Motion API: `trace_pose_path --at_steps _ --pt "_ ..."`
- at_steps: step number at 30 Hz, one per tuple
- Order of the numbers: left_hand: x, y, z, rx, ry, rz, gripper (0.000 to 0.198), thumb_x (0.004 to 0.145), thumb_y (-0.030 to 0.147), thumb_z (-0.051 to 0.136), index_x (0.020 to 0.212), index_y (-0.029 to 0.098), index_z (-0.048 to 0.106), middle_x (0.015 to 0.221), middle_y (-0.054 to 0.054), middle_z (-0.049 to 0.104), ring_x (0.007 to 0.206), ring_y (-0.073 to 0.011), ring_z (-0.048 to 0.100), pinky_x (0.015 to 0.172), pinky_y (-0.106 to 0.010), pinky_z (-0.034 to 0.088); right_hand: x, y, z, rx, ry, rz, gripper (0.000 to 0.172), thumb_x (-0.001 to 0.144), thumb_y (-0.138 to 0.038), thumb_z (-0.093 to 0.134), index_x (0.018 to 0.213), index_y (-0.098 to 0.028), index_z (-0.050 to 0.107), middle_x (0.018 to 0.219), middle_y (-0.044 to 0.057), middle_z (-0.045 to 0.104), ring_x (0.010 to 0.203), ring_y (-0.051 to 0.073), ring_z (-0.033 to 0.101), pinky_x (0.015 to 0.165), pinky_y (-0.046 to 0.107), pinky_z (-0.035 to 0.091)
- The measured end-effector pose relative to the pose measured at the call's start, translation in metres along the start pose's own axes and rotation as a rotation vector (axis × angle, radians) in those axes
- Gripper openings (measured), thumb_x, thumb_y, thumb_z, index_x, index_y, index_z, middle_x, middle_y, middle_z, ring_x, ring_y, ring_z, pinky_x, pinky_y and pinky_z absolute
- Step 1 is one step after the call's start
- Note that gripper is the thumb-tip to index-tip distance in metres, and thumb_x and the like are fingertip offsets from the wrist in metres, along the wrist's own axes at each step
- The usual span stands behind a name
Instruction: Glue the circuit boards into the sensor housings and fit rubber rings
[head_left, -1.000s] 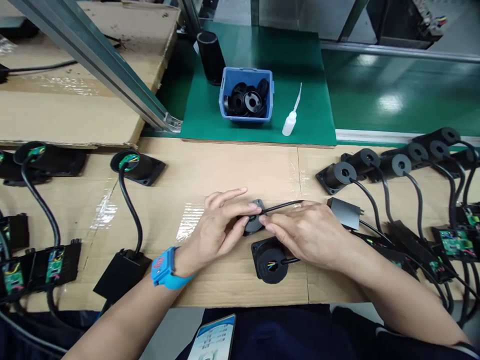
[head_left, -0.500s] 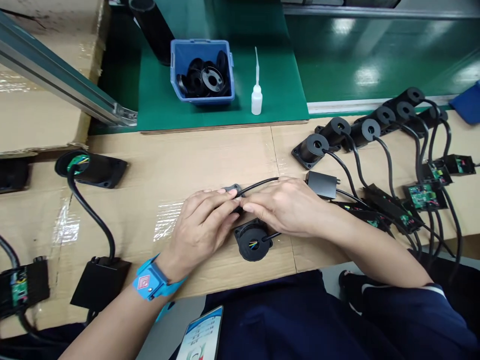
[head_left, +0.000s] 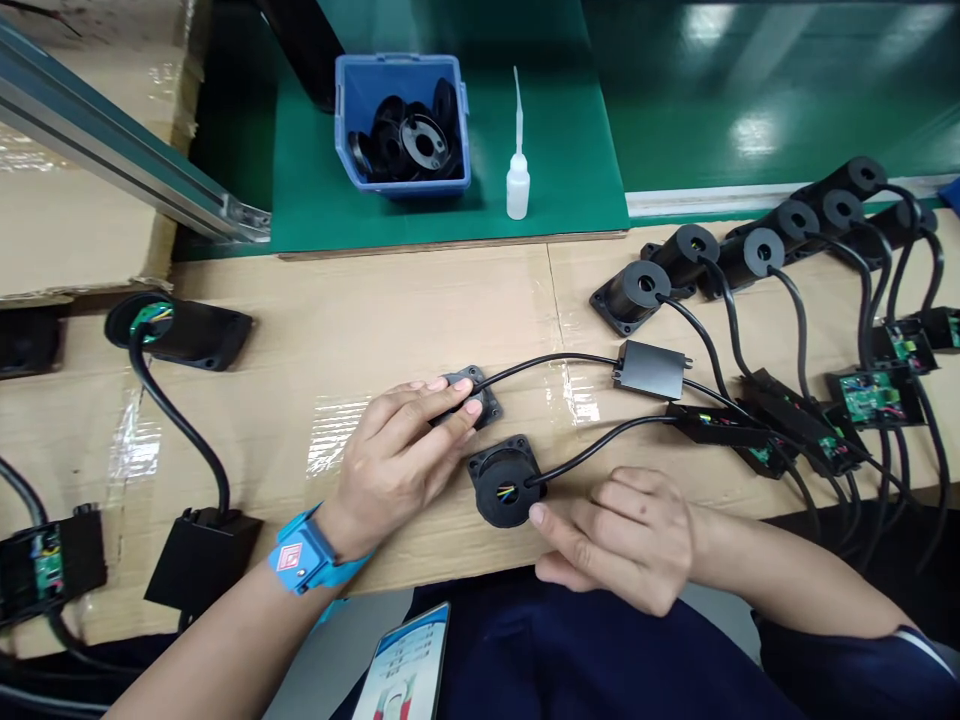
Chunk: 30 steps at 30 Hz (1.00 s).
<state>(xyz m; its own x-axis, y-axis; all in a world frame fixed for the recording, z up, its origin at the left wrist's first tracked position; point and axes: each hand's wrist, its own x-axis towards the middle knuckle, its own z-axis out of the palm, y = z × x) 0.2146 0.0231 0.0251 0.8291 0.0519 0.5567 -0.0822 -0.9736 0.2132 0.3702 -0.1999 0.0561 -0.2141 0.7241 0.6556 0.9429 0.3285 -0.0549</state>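
Note:
My left hand, with a blue band at the wrist, grips a black flanged housing, its fingers over the top and hiding most of it. A black cable runs from that housing to a small grey-black box. Just in front stands a second black housing, with coloured wires in its round opening and a cable from its side. Beside it, my right hand holds nothing visible; its index finger and thumb are apart, the other fingers curled. Whether the index fingertip touches the housing, I cannot tell.
Several cabled black housings stand at the right, with opened boxes showing green circuit boards. Another housing lies at the left, wired to a black box. Behind are a blue bin of black rings and a white dropper bottle.
My right hand has left the cable at the first housing and moved toward me, beside the second housing. My left hand stays on the first housing. The view has shifted slightly.

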Motion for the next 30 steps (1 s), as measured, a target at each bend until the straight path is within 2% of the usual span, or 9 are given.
trace_pose_path --at_steps 2,4,8,13,16,20,23,26,30 --pt "-0.001 -0.001 0.001 -0.01 0.008 -0.001 0.044 0.089 0.013 0.069 0.131 0.024 0.06 0.122 -0.009 0.072 0.108 -0.025 0.069 0.09 -0.043 0.06 -0.006 -0.002 0.006 0.004 0.017 -0.046 0.024 0.09 -0.043 0.071 0.095 -0.021 0.079 0.092 0.002 0.076 0.065 0.011 0.06 0.047 0.025 0.043" --pt "-0.003 -0.001 0.002 -0.021 0.009 -0.003 0.045 0.088 0.012 0.07 0.131 0.022 0.061 0.123 -0.01 0.072 0.11 -0.0258 0.067 0.091 -0.042 0.06 -0.009 -0.003 0.01 -0.01 0.019 -0.078 0.024 0.091 -0.044 0.069 0.094 -0.023 0.08 0.102 0.001 0.077 0.067 0.01 0.061 0.047 0.024 0.044" --pt "-0.002 0.0 -0.001 -0.034 -0.026 -0.027 0.044 0.088 0.013 0.069 0.13 0.025 0.061 0.124 -0.009 0.071 0.111 -0.0262 0.067 0.093 -0.043 0.058 -0.008 -0.007 0.014 -0.001 -0.021 -0.003 0.02 0.089 -0.035 0.072 0.093 -0.017 0.079 0.091 0.001 0.077 0.062 0.009 0.059 0.048 0.025 0.044" --pt "0.012 0.01 -0.013 0.007 -0.138 -0.08 0.028 0.093 0.013 0.062 0.121 0.019 0.063 0.121 -0.01 0.072 0.109 -0.0262 0.069 0.098 -0.046 0.055 -0.001 -0.012 0.017 0.119 -0.123 0.177 0.012 0.092 -0.028 0.065 0.087 -0.02 0.073 0.081 -0.003 0.073 0.06 0.009 0.058 0.053 0.026 0.044" --pt "0.014 0.012 -0.015 0.035 -0.155 -0.089 0.026 0.093 0.014 0.064 0.119 0.021 0.062 0.121 -0.008 0.073 0.11 -0.025 0.07 0.101 -0.046 0.055 0.0 -0.013 0.018 0.146 -0.137 0.182 0.01 0.09 -0.024 0.063 0.084 -0.019 0.07 0.08 -0.003 0.07 0.06 0.009 0.058 0.053 0.027 0.044" --pt "0.004 0.006 -0.01 0.0 -0.042 -0.118 0.026 0.09 0.022 0.073 0.112 0.022 0.061 0.114 -0.007 0.074 0.108 -0.0226 0.072 0.104 -0.044 0.056 -0.002 -0.015 0.02 0.14 -0.077 0.181 0.009 0.089 -0.024 0.064 0.086 -0.018 0.07 0.079 -0.002 0.07 0.061 0.009 0.059 0.055 0.026 0.045" --pt "0.0 0.001 -0.007 0.006 -0.007 -0.154 0.03 0.087 0.033 0.077 0.109 0.02 0.06 0.117 -0.009 0.072 0.111 -0.0246 0.07 0.104 -0.046 0.057 -0.003 -0.016 0.021 0.144 -0.027 0.192 0.01 0.088 -0.024 0.065 0.087 -0.016 0.071 0.077 -0.001 0.071 0.06 0.01 0.058 0.054 0.026 0.046" --pt "0.002 -0.001 -0.009 0.051 -0.054 -0.136 0.036 0.085 0.041 0.077 0.11 0.02 0.06 0.121 -0.013 0.069 0.112 -0.0273 0.069 0.103 -0.048 0.057 -0.002 -0.016 0.021 0.16 -0.012 0.194 0.01 0.087 -0.024 0.066 0.086 -0.016 0.073 0.077 -0.001 0.072 0.06 0.01 0.059 0.053 0.027 0.047" --pt "0.009 0.004 -0.012 0.031 -0.162 -0.186 0.027 0.089 0.036 0.074 0.104 0.019 0.058 0.126 -0.015 0.065 0.115 -0.0271 0.067 0.099 -0.041 0.058 -0.001 -0.017 0.02 0.168 -0.033 0.198 0.01 0.087 -0.026 0.068 0.085 -0.017 0.073 0.078 0.0 0.072 0.061 0.011 0.06 0.053 0.027 0.047"
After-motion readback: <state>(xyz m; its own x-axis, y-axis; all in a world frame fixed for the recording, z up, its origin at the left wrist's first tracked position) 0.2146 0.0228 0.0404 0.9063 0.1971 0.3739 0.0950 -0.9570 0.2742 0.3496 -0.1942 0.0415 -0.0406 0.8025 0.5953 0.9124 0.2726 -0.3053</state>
